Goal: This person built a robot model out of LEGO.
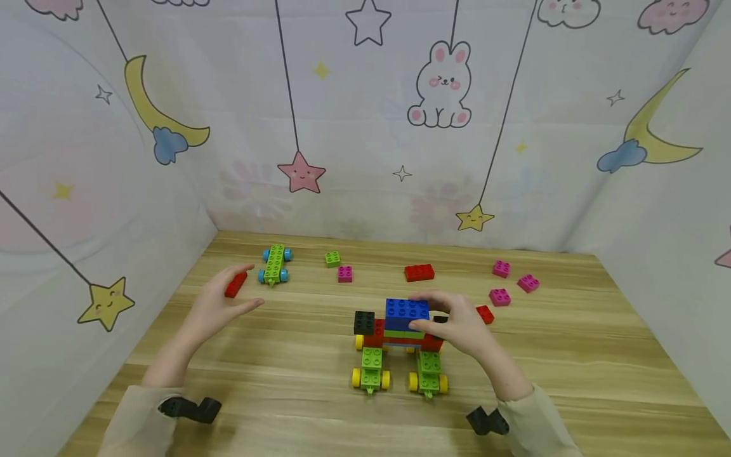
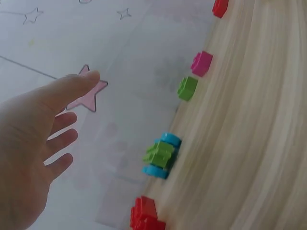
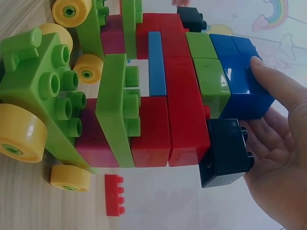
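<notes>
The wooden table [image 1: 297, 355] has a blocky vehicle build [image 1: 404, 341] near front center: green bases with yellow wheels, red middle, blue top [image 1: 400, 317]. Right hand [image 1: 465, 327] is pinching that blue top, partly covering a black brick [image 1: 440, 319]. Left hand [image 1: 214, 308] is loosely spread, touching nothing. Blue-wheeled green base [image 1: 275, 265] sits beyond it, plus a half-blocked red brick [image 1: 236, 285].
</notes>
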Action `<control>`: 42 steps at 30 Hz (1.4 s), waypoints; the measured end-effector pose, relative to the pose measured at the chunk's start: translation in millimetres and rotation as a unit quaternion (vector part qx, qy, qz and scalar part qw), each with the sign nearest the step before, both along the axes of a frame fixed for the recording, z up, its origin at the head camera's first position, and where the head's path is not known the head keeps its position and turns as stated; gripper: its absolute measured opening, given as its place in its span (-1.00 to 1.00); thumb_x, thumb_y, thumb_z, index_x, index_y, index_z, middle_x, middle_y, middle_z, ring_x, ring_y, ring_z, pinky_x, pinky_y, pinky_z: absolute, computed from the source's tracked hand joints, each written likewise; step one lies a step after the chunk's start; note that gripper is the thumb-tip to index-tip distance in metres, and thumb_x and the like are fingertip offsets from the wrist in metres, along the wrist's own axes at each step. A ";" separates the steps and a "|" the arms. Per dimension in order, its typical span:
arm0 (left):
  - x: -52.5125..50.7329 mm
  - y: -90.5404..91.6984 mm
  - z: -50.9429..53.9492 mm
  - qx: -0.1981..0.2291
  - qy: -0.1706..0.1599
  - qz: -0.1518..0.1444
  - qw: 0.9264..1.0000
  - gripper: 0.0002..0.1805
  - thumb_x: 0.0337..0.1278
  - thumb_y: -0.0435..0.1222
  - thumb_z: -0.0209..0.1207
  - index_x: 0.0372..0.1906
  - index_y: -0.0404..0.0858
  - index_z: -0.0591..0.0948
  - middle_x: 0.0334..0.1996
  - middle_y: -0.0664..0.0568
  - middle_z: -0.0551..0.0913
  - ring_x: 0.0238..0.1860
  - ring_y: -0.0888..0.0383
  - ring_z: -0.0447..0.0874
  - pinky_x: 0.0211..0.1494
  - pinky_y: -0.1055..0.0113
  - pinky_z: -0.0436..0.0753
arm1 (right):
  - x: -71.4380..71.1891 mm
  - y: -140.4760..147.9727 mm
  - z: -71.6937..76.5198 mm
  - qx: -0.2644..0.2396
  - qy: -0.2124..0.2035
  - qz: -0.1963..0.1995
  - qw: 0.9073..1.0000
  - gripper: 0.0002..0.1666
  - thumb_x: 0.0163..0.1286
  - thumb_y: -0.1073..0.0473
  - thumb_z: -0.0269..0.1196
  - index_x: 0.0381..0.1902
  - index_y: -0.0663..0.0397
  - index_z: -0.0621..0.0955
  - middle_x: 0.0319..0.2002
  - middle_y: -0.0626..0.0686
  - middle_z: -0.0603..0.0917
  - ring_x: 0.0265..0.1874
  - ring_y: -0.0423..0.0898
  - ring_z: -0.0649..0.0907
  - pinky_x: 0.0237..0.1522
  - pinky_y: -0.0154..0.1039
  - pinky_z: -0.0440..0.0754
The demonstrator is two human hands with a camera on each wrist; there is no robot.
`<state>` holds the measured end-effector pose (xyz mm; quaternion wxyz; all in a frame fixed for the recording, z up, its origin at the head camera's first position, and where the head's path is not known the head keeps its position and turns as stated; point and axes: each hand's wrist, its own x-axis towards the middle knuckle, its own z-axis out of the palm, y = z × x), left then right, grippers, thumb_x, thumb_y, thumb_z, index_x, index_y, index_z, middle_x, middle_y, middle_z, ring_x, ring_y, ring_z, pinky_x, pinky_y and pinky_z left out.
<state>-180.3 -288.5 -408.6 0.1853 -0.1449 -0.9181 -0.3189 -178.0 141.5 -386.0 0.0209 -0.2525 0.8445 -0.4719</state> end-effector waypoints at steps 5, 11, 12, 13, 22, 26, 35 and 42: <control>-1.6 -29.7 -10.8 0.012 -0.065 0.012 0.998 -0.15 -0.07 -0.35 0.45 0.35 -0.46 0.30 0.30 -0.44 0.35 0.31 -0.41 0.26 0.24 -0.38 0.32 | 0.2 0.4 -0.5 0.000 0.004 0.000 1.000 -0.52 0.23 0.17 0.41 0.10 0.17 0.63 0.03 0.20 0.70 0.03 0.20 0.68 0.02 0.10 0.66; -3.2 -55.1 -19.2 0.004 -0.106 0.009 0.994 0.02 -0.16 -0.35 0.49 0.39 -0.54 0.16 0.33 -0.56 0.21 0.32 -0.51 0.16 0.24 -0.44 0.24 | 0.4 0.3 -0.2 0.000 0.007 0.001 1.000 -0.52 0.23 0.16 0.41 0.10 0.16 0.63 0.04 0.20 0.70 0.02 0.16 0.68 0.04 0.10 0.65; -3.6 -58.2 -20.3 0.002 -0.110 0.008 0.994 0.03 -0.17 -0.35 0.49 0.40 -0.55 0.15 0.33 -0.57 0.20 0.32 -0.52 0.15 0.24 -0.45 0.24 | 0.5 0.4 -0.1 0.000 0.008 0.001 1.000 -0.52 0.23 0.16 0.41 0.10 0.17 0.64 0.03 0.19 0.70 0.02 0.16 0.69 0.04 0.10 0.65; -4.0 -61.4 -21.6 0.002 -0.115 0.006 0.993 0.05 -0.18 -0.36 0.49 0.41 -0.55 0.13 0.34 -0.57 0.18 0.32 -0.53 0.13 0.24 -0.45 0.23 | 0.5 0.4 0.1 0.000 0.008 0.001 1.000 -0.52 0.23 0.16 0.41 0.10 0.17 0.64 0.04 0.19 0.70 0.02 0.16 0.69 0.04 0.10 0.65; -8.2 -82.2 -36.2 -0.003 -0.180 0.003 0.984 0.18 -0.14 -0.25 0.49 0.47 -0.54 -0.01 0.40 -0.59 0.05 0.37 -0.56 0.02 0.28 -0.47 0.15 | 1.1 0.6 1.0 -0.005 0.016 0.006 1.000 -0.53 0.23 0.19 0.41 0.09 0.19 0.63 0.04 0.20 0.70 0.01 0.18 0.69 0.04 0.04 0.66; -10.6 -88.0 -42.3 -0.010 -0.206 0.008 0.979 0.20 -0.10 -0.17 0.48 0.47 -0.57 -0.05 0.40 -0.61 0.04 0.37 -0.57 0.01 0.29 -0.46 0.15 | 1.6 0.9 0.7 -0.004 0.021 0.005 1.000 -0.53 0.22 0.20 0.41 0.09 0.20 0.64 0.05 0.21 0.69 0.00 0.16 0.69 0.04 0.08 0.65; -10.7 -93.8 -45.0 0.006 -0.248 0.011 0.969 0.16 -0.01 -0.19 0.42 0.45 -0.62 -0.09 0.36 -0.66 0.04 0.34 -0.58 0.02 0.30 -0.43 0.15 | 1.4 0.1 0.7 -0.003 0.008 0.003 1.000 -0.52 0.22 0.19 0.41 0.10 0.19 0.63 0.06 0.21 0.69 0.02 0.17 0.68 0.06 0.11 0.64; -11.2 -94.3 -45.2 -0.001 -0.242 0.006 0.970 0.06 0.03 -0.26 0.38 0.41 -0.69 -0.02 0.34 -0.67 0.07 0.31 -0.58 0.07 0.30 -0.41 0.17 | 1.9 0.3 1.4 -0.001 0.011 0.001 1.000 -0.52 0.22 0.19 0.41 0.10 0.18 0.63 0.07 0.20 0.68 0.03 0.19 0.68 0.07 0.09 0.64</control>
